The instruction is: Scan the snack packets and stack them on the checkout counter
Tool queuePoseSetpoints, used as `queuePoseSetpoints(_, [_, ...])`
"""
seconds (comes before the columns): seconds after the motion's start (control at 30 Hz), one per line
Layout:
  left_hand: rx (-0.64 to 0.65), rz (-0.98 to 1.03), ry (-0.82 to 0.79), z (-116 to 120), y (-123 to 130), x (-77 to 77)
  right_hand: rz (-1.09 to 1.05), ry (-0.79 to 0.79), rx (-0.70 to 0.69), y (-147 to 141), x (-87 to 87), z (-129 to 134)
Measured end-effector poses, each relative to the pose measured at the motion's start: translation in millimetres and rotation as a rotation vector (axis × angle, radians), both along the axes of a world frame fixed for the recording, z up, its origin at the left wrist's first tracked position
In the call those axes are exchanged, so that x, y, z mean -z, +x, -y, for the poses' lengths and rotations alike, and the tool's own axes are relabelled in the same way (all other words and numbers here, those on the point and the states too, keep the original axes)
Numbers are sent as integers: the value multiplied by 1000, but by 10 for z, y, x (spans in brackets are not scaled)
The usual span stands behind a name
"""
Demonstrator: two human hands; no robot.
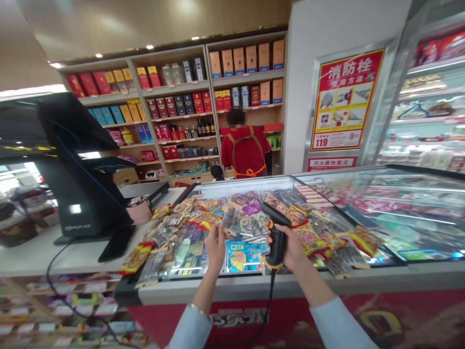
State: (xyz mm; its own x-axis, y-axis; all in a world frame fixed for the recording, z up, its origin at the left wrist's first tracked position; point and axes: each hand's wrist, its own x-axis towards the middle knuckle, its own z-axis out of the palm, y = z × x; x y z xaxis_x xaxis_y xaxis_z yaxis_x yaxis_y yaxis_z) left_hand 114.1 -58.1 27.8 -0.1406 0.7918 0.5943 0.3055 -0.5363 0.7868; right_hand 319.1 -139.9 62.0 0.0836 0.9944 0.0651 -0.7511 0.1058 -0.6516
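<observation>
My right hand [290,247] is closed around a black and yellow barcode scanner [278,237], whose cable hangs down in front of the freezer. Between the fingertips of my left hand [216,245] is a small clear snack packet [231,218], held up in front of the scanner's head. Both hands are above the glass top of a chest freezer [181,291]. Spread over the glass are several snack packets, among them red and yellow bags [308,237] to the right of the scanner. A blue package [238,257] shows below, between my hands.
A black checkout terminal [83,194] stands on the white counter at left, with a pink cup [140,212] beside it. Behind the freezer, a person in a red top [247,150] faces the shelves [174,114] of boxed goods. Refrigerated shelving [432,106] rises at right.
</observation>
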Motion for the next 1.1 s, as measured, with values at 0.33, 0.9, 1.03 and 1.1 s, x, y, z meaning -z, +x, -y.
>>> queuePoseSetpoints(0.33, [452,98,-200,63,1360,139,-82,-4,302,1336,-77,487])
queuePoseSetpoints(0.9, [184,-575,68,135,1586,399,106,19,474,1898,536,527])
queuePoseSetpoints(1.03, [223,-535,5,130,1561,432,25,41,487,1945,635,526])
queuePoseSetpoints(1.1, [218,-524,-40,110,1541,459,5,36,483,1970,658,523])
